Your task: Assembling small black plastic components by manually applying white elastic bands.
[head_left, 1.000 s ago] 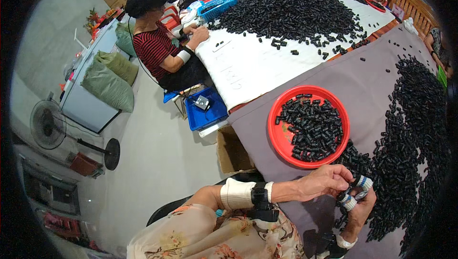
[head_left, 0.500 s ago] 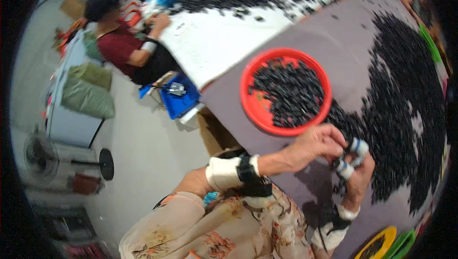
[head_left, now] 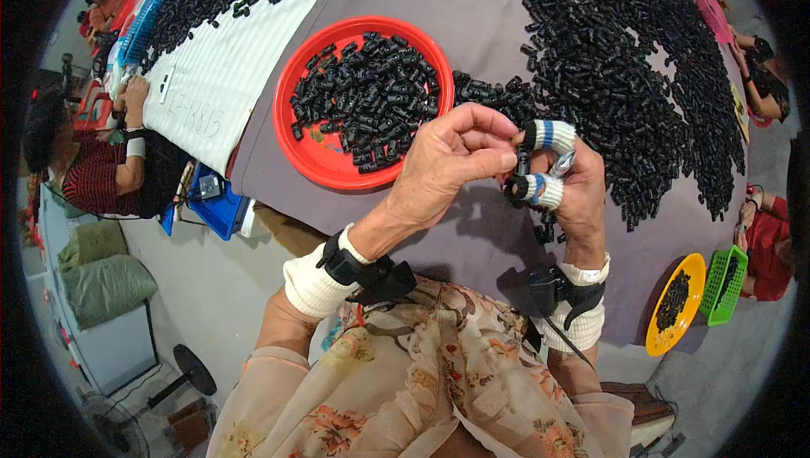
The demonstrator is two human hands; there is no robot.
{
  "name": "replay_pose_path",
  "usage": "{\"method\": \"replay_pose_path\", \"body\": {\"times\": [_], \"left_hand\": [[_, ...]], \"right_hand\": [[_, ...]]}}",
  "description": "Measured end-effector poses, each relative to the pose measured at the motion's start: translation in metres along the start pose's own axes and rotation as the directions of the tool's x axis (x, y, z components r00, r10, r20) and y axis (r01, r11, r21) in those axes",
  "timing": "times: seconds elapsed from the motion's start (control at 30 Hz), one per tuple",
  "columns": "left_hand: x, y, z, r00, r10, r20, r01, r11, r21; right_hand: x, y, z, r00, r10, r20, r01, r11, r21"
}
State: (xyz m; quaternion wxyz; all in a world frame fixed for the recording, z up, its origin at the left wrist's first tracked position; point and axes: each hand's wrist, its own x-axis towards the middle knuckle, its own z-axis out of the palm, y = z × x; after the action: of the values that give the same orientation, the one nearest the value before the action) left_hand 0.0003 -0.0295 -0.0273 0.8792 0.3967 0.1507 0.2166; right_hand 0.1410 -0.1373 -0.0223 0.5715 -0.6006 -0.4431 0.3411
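My left hand [head_left: 451, 154] is closed in a pinch, thumb and forefinger together, at a small black cylindrical plastic part [head_left: 522, 160]. My right hand [head_left: 582, 192] grips the same part from the other side. White knitted finger sleeves [head_left: 553, 135] with blue stripes cover its thumb and forefinger, their dark tips showing. A silvery, shiny piece [head_left: 562, 164] lies within the right hand; its kind I cannot make out. Just beyond my left hand stands a round red plastic tray [head_left: 291, 133] holding many such black parts [head_left: 380, 99].
A large heap of black parts [head_left: 624, 120] covers the table's [head_left: 472, 2] right side. At the lower right are a yellow bowl [head_left: 695, 289] and a green basket [head_left: 715, 310]. A co-worker [head_left: 101, 171] sits at the left, another person [head_left: 766, 243] at the right.
The view has swung to the right, so the red tray and heap appear further left. My hands stay together, their fingers meeting at the small black part.
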Motion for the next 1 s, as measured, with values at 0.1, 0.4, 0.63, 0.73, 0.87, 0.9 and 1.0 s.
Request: {"method": "replay_pose_path", "body": {"times": [0.1,0.4,0.63,0.73,0.87,0.9,1.0], "left_hand": [[0.001,0.002,-0.001,1.0,0.008,-0.027,-0.006,0.998,0.06],[0.009,-0.003,0.0,0.994,0.088,-0.067,-0.072,0.976,0.205],[0.01,-0.001,0.001,0.998,0.046,-0.033,-0.038,0.98,0.198],[0.009,0.0,0.002,0.998,0.061,-0.029,-0.053,0.972,0.231],[0.009,-0.002,0.005,0.996,0.073,-0.055,-0.057,0.968,0.245],[0.008,-0.004,0.006,0.995,0.077,-0.07,-0.057,0.965,0.255],[0.012,-0.005,0.009,0.992,0.108,-0.063,-0.088,0.962,0.26]], "right_hand": [[0.002,0.002,0.003,1.0,0.01,0.005,-0.01,0.999,0.041],[0.002,0.009,0.001,1.0,0.021,-0.021,-0.02,1.0,0.021],[0.001,0.01,-0.003,0.998,0.009,-0.06,-0.012,0.999,-0.045],[-0.001,0.012,-0.001,0.995,0.007,-0.099,-0.011,0.999,-0.042],[-0.001,0.013,-0.004,0.995,-0.028,-0.1,0.019,0.996,-0.09],[-0.001,0.011,-0.005,0.995,-0.042,-0.092,0.033,0.995,-0.094],[-0.001,0.005,-0.006,0.995,-0.028,-0.098,0.022,0.998,-0.067]]}}
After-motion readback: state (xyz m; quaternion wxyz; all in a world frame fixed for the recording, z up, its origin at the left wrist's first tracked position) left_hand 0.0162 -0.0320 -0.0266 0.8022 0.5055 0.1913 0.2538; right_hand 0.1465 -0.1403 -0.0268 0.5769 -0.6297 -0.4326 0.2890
